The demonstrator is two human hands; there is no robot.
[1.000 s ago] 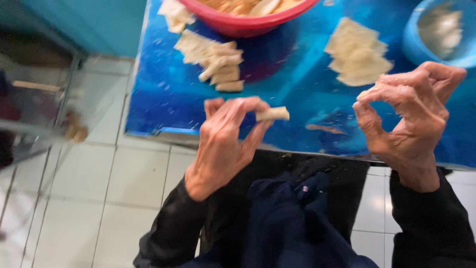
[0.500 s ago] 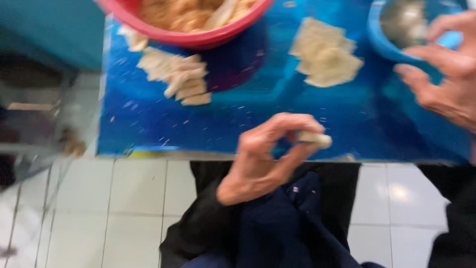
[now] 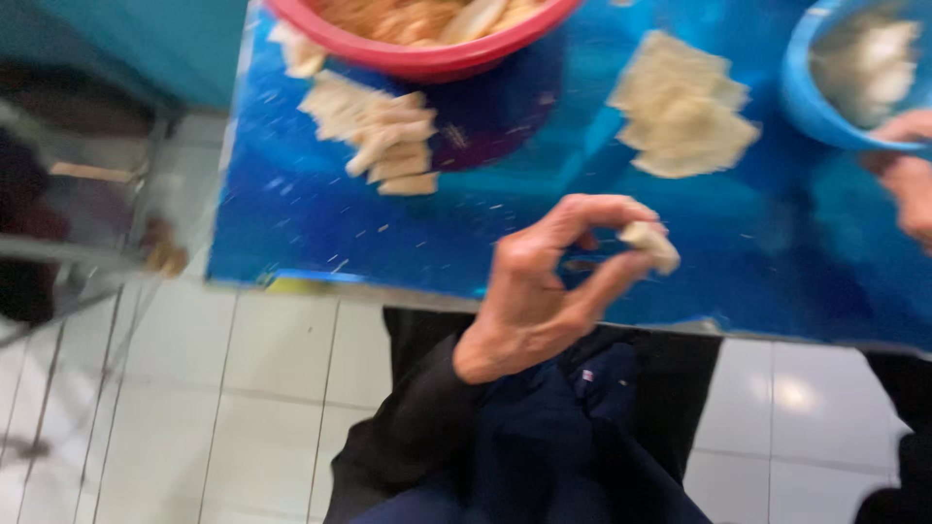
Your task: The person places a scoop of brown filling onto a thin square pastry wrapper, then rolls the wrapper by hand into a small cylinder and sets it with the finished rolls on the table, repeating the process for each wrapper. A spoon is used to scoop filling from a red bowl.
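Pinching a small pale dough piece (image 3: 650, 245) between thumb and fingertips of the left hand (image 3: 544, 291), holding it up over the near edge of the blue table (image 3: 320, 233); gripping only at one end, most of the piece sticking out past the fingers to the right. Reaching with the right hand (image 3: 908, 180) toward the rim of the blue bowl (image 3: 825, 107) at the far right (mostly cut off by the frame and blurred, so impossible to tell whether clenched, loose or holding anything). Judging the piece as light and soft, likely pliable and a little floury; probably bending or denting under a hard squeeze, so best taken gently across its thicker middle or by both ends rather than by one thin corner. Lying behind on the table: a heap of flat pale wrappers (image 3: 680, 112), a row of folded pieces (image 3: 383, 141) beside the red bowl (image 3: 427, 58); filling inside that bowl too blurred to name. Standing over white floor tiles (image 3: 243, 388), dark sleeve (image 3: 408, 446) covering the left forearm.
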